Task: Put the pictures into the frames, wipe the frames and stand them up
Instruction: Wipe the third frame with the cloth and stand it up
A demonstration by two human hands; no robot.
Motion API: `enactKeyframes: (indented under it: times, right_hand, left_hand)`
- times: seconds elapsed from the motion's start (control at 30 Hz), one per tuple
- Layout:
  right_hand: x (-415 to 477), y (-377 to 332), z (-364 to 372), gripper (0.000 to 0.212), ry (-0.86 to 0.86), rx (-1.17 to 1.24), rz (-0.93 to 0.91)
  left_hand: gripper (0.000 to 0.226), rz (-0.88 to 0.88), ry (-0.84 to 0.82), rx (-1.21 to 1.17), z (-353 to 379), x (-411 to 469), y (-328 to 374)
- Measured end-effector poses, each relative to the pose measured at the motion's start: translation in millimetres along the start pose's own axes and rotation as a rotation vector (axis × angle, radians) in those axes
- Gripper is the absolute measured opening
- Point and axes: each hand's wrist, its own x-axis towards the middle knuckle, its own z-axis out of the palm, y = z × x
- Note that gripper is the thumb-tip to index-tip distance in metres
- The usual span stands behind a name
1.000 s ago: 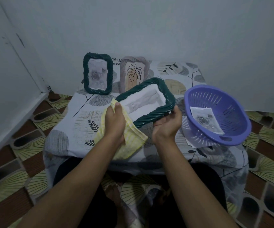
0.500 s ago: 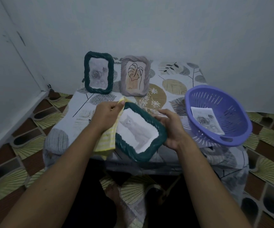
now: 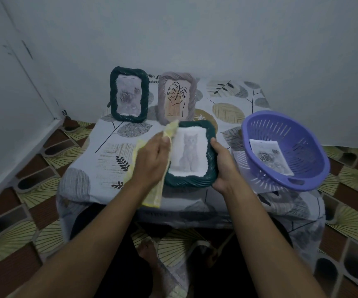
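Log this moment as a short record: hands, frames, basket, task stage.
left hand: grips the yellow cloth against the left side of the cat frame
right hand: holds the cat frame's right edge
standing frames: green rose frame and grey leaf frame, upright at the back of the table
basket: purple, on the table's right side, with one loose rose picture inside
stage: cat frame filled, under the cloth, not yet stood up
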Motion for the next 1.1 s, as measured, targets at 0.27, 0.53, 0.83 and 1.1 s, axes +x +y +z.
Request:
enactKeyframes:
  times: [0.27, 0.53, 0.83, 1.1]
  right_hand:
    - [17, 0, 13, 0.066, -0.062, 0.387, -0.154]
    - [7, 19, 21, 0.06, -0.143, 0.486, -0.193]
    - [8, 24, 32, 0.051, 0.009, 0.345, -0.239]
    - [5, 33, 44, 0.054, -0.143, 0.33, -0.165]
  left_hand:
    - [0.062, 0.406, -0.23, 0.218, 37, -36, 3]
    - [0.061, 0.117, -0.171, 0.452, 20, 7, -2]
    - [0.072, 0.143, -0.228, 0.38, 41, -23, 22]
    - [0.051, -0.01, -0.299, 0.28, 40, 8, 28]
